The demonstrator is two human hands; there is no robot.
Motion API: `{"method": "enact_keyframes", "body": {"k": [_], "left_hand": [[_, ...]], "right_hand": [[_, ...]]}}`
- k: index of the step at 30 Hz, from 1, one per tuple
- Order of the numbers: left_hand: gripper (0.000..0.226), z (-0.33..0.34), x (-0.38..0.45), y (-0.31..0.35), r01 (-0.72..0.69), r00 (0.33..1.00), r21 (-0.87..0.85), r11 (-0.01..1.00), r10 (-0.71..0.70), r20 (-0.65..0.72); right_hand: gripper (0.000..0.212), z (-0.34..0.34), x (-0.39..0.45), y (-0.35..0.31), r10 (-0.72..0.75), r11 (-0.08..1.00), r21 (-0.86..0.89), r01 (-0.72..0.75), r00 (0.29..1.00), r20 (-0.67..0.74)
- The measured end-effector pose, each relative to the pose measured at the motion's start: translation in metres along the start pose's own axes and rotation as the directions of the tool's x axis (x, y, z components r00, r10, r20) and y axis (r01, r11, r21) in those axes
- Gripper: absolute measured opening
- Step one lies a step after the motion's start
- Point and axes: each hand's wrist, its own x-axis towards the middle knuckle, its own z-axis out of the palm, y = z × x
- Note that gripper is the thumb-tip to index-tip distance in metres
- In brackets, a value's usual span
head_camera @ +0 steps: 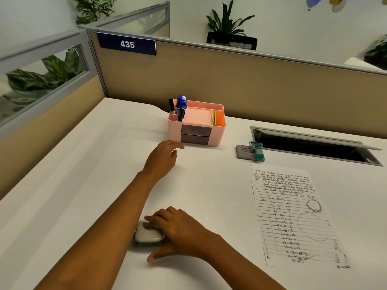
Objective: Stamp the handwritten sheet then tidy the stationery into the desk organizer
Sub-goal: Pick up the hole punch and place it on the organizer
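Note:
The handwritten lined sheet (293, 216) lies flat on the desk at the right. Beyond it a grey stamp pad (244, 152) carries a teal and silver stamp (257, 150). The pink desk organizer (196, 122) stands near the partition, with markers (180, 105) in its left slot and two dark drawers in front. My left hand (162, 161) is stretched out with fingers loosely apart, its fingertips just left of the lower drawer, holding nothing. My right hand (180, 232) lies over a small grey-white rounded box (148, 235) near me, fingers across its top and thumb on the near side.
A beige cubicle partition (230, 80) with a "435" sign closes the back and left. A long open cable slot (314, 145) is cut into the desk behind the stamp pad. Potted plants stand beyond the partitions.

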Motion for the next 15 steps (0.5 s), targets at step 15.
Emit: {"method": "enact_keyframes", "body": {"k": [15], "left_hand": [[0.044, -0.03, -0.04, 0.005, 0.417, 0.786, -0.15, 0.897, -0.272, 0.556]], "right_hand": [[0.038, -0.008, -0.014, 0.021, 0.236, 0.971, 0.044, -0.234, 0.929, -0.286]]}}
